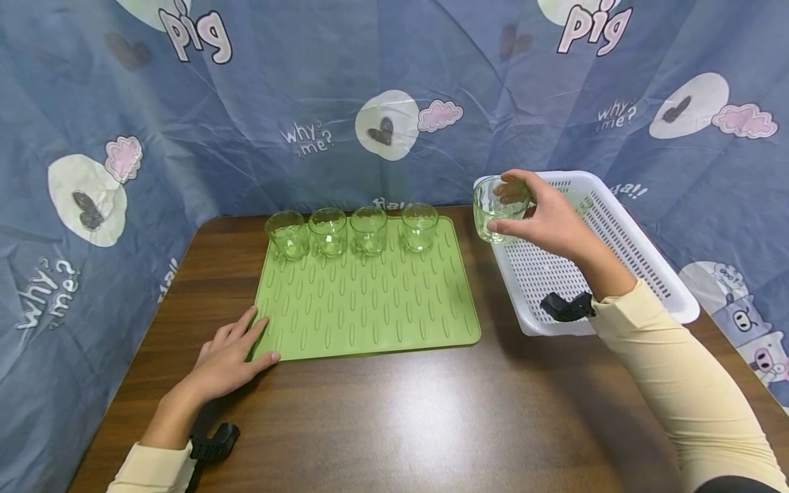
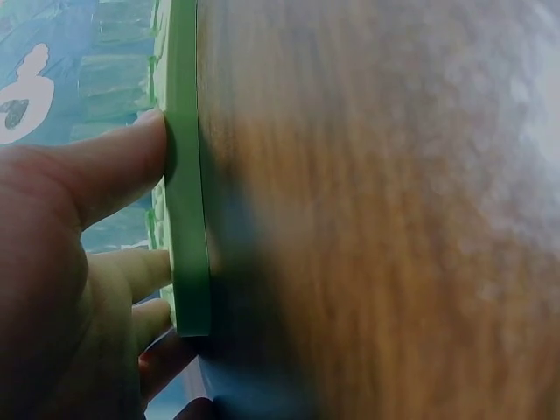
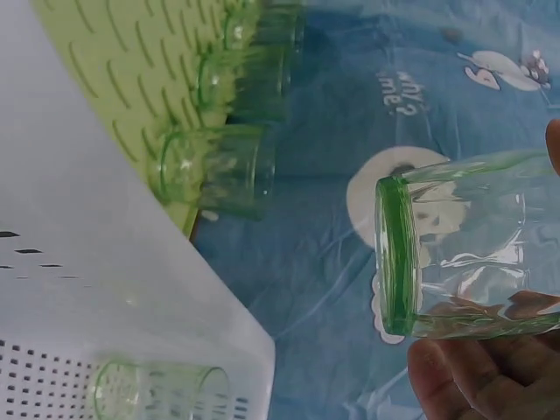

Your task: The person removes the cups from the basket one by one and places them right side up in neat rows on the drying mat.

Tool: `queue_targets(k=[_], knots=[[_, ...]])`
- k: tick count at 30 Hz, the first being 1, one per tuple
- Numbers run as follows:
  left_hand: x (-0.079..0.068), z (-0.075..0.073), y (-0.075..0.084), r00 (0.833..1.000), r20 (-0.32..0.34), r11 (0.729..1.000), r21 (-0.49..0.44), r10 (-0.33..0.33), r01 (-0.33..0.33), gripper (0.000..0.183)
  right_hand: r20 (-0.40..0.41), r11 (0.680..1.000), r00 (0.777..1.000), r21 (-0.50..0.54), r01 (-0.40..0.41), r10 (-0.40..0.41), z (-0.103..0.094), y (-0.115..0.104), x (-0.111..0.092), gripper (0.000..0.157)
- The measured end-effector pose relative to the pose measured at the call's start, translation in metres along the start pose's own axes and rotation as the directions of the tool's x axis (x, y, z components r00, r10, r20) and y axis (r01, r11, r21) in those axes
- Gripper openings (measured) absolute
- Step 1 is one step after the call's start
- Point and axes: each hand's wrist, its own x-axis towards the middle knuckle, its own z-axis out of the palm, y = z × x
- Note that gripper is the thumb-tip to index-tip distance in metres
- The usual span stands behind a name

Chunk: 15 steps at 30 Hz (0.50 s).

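Observation:
My right hand [image 1: 551, 218] grips a clear green-tinted glass [image 1: 487, 216] by its sides, thumb and fingers round it, above the left rim of a white basket [image 1: 524, 322]. In the right wrist view the held glass [image 3: 472, 249] shows its thick green base. My left hand [image 1: 227, 356] rests with spread fingers on the near left corner of a green drying mat [image 1: 370, 301]. Along the mat's far edge stand several matching glasses, the rightmost glass [image 1: 420, 229] a little apart from the others. Another glass [image 3: 162, 389] is inside the basket.
The mat and basket lie on a dark brown wooden table [image 1: 345, 418], with the basket to the right of the mat. A blue printed cloth [image 1: 246, 103] hangs behind the table and along its sides.

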Motion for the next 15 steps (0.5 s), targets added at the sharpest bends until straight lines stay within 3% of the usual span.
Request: queue_targets(k=[7,15], knots=[[0.0,-0.002,0.001,1.0,-0.003,1.0,0.001,0.0,0.0,0.081,0.026,0.999,0.999,0.032,-0.02,0.019,-0.001,-0.007,0.0,0.074],[0.0,0.0,0.0,1.0,-0.002,1.0,0.005,-0.001,0.001,0.081,0.084,0.995,0.996,0.096,0.036,-0.044,0.008,-0.04,0.003,0.078]])
